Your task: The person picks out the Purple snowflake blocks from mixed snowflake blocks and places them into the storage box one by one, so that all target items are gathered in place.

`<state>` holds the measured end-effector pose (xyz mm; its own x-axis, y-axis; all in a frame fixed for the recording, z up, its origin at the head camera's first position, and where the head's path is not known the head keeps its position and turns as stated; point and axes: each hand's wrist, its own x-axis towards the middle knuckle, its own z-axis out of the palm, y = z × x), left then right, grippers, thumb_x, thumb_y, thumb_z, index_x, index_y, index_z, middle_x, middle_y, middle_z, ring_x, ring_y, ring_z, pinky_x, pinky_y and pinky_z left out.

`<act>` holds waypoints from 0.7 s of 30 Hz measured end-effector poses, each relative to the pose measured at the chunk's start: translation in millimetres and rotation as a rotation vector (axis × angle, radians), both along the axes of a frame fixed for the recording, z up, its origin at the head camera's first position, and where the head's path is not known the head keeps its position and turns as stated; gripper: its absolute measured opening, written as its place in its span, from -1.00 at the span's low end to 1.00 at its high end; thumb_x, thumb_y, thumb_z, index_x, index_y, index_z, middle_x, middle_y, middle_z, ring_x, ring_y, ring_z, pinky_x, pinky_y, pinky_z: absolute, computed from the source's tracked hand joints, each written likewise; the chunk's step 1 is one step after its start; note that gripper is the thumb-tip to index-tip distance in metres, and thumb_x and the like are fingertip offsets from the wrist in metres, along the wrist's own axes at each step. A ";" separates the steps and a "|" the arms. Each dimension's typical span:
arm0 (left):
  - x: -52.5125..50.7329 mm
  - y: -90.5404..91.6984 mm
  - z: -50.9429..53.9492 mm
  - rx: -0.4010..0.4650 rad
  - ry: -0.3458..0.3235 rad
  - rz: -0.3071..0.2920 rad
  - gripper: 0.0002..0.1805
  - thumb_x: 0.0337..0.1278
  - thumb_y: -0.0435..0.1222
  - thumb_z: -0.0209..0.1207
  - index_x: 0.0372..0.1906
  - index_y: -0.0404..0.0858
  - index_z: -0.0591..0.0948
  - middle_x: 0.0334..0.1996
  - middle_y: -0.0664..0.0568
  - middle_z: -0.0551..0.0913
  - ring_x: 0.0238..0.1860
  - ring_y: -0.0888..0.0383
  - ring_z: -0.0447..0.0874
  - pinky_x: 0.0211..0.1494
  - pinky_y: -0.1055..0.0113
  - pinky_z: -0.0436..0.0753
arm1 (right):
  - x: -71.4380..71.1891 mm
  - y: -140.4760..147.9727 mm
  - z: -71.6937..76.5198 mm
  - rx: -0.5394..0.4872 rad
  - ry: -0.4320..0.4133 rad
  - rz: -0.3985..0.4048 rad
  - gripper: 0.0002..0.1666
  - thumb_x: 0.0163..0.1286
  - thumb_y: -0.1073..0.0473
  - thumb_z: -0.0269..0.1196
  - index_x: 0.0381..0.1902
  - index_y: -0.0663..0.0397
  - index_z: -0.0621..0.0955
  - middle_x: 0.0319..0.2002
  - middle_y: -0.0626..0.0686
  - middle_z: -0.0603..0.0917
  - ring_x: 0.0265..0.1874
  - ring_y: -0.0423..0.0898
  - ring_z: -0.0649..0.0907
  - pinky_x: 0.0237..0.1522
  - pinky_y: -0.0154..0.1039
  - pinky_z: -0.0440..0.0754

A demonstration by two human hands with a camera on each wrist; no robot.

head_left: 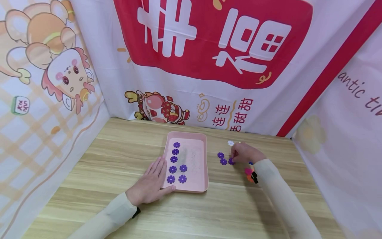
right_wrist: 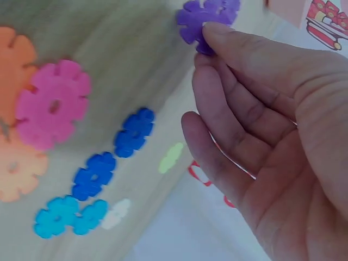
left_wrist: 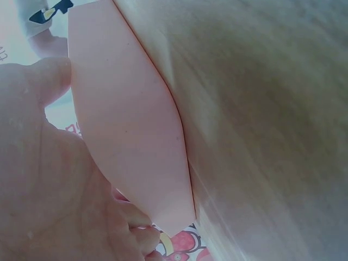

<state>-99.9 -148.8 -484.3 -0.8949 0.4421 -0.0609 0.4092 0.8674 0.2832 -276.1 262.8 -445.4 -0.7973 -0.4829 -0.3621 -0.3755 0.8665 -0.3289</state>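
Note:
A pink tray (head_left: pixel 197 181) lies on the table, with several purple snowflake discs (head_left: pixel 174 159) along its left side and lower middle. My left hand (head_left: pixel 149 186) rests at the tray's left edge, its fingers extended. In the left wrist view, that hand touches the rim above the tray's outer wall (left_wrist: pixel 128 119). My right hand (head_left: pixel 246 152), to the right of the tray, pinches a purple snowflake disc (right_wrist: pixel 191 24) between thumb and fingers. Two other purple discs (head_left: pixel 221 155) lie just left of this hand.
Near the right forearm lie pink (right_wrist: pixel 54 106), orange (right_wrist: pixel 13 60), dark blue (right_wrist: pixel 134 132) and light blue discs (right_wrist: pixel 57 216), some hidden in the head view. A white disc (head_left: pixel 230 143) lies behind the right hand. Printed cloth walls (head_left: pixel 191 74) enclose the wooden table (head_left: pixel 191 215).

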 end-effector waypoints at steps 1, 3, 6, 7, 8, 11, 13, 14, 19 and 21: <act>0.0 0.0 -0.1 0.001 0.000 0.000 0.14 0.51 0.36 -0.10 0.65 -0.53 -0.03 0.70 -0.40 -0.21 0.74 -0.33 -0.24 0.77 -0.20 -0.06 | -0.5 -1.2 2.3 0.006 0.010 0.015 -0.93 0.38 0.27 0.44 -0.21 0.03 0.76 -0.22 -0.07 0.79 -0.26 -0.18 0.70 -0.09 -0.19 0.77; 0.1 0.2 -0.1 0.005 -0.002 0.001 0.14 0.51 0.36 -0.10 0.65 -0.53 -0.04 0.70 -0.40 -0.21 0.74 -0.33 -0.24 0.77 -0.21 -0.07 | -1.0 -4.1 6.6 0.021 0.027 0.034 -0.93 0.39 0.30 0.42 -0.21 0.04 0.76 -0.21 -0.06 0.79 -0.25 -0.17 0.69 -0.08 -0.19 0.77; -0.1 0.3 0.2 0.008 -0.004 0.001 0.14 0.51 0.35 -0.09 0.66 -0.52 -0.04 0.70 -0.40 -0.21 0.74 -0.32 -0.24 0.77 -0.21 -0.07 | -2.0 -9.1 13.4 0.050 0.047 0.045 -0.93 0.41 0.30 0.40 -0.21 0.01 0.74 -0.21 -0.04 0.77 -0.24 -0.16 0.67 -0.06 -0.17 0.75; -0.1 0.2 0.2 0.007 -0.005 0.001 0.14 0.51 0.36 -0.09 0.66 -0.52 -0.04 0.71 -0.40 -0.21 0.74 -0.32 -0.24 0.77 -0.21 -0.07 | -2.2 -11.3 15.8 0.057 0.049 0.052 -0.94 0.41 0.29 0.40 -0.22 0.02 0.74 -0.22 -0.03 0.76 -0.25 -0.15 0.67 -0.07 -0.17 0.75; -0.1 0.2 0.1 0.008 -0.006 0.000 0.14 0.50 0.36 -0.09 0.66 -0.52 -0.04 0.71 -0.40 -0.21 0.74 -0.32 -0.24 0.77 -0.21 -0.07 | -2.4 -13.2 18.0 0.063 0.046 0.048 -0.95 0.42 0.28 0.40 -0.21 0.01 0.73 -0.23 -0.03 0.76 -0.26 -0.14 0.66 -0.08 -0.17 0.74; 0.0 0.0 -0.1 0.008 -0.007 0.000 0.14 0.50 0.36 -0.09 0.66 -0.52 -0.04 0.71 -0.40 -0.21 0.74 -0.33 -0.24 0.77 -0.21 -0.07 | -4.5 -18.8 25.0 0.066 0.051 0.069 -0.98 0.45 0.26 0.38 -0.20 0.04 0.71 -0.25 -0.04 0.74 -0.28 -0.14 0.65 -0.10 -0.18 0.73; 0.0 -0.1 -0.3 0.008 -0.007 0.000 0.14 0.50 0.36 -0.09 0.66 -0.52 -0.04 0.71 -0.39 -0.22 0.74 -0.32 -0.24 0.77 -0.21 -0.07 | -6.2 -22.9 30.8 0.048 0.066 0.093 -0.98 0.46 0.27 0.37 -0.18 0.08 0.72 -0.26 -0.04 0.75 -0.29 -0.15 0.66 -0.11 -0.19 0.75; 0.1 -0.1 -0.5 0.007 -0.006 0.000 0.14 0.50 0.36 -0.09 0.66 -0.52 -0.04 0.71 -0.39 -0.22 0.74 -0.32 -0.24 0.77 -0.21 -0.06 | -7.1 -24.9 33.9 0.043 0.076 0.103 -0.97 0.46 0.28 0.36 -0.18 0.08 0.72 -0.26 -0.04 0.75 -0.28 -0.15 0.67 -0.11 -0.19 0.75; 0.2 -0.2 -0.3 0.009 -0.005 0.000 0.14 0.51 0.34 -0.08 0.66 -0.52 -0.04 0.71 -0.39 -0.22 0.74 -0.33 -0.24 0.77 -0.21 -0.07 | -10.7 -39.5 51.4 0.016 0.130 0.144 -0.95 0.48 0.29 0.34 -0.18 0.09 0.74 -0.27 -0.02 0.77 -0.28 -0.16 0.70 -0.08 -0.17 0.77; 0.1 -0.3 0.2 0.010 -0.003 -0.001 0.13 0.51 0.34 -0.08 0.66 -0.52 -0.04 0.71 -0.40 -0.21 0.74 -0.33 -0.24 0.77 -0.21 -0.06 | -11.7 -46.9 58.2 0.006 0.136 0.150 -0.95 0.48 0.29 0.34 -0.18 0.09 0.74 -0.26 0.00 0.78 -0.28 -0.15 0.70 -0.08 -0.17 0.77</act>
<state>-99.9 -149.1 -484.0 -0.8944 0.4433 -0.0593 0.4089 0.8643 0.2929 -287.8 215.9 -387.2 -0.7584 -0.5980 -0.2594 -0.5409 0.7994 -0.2615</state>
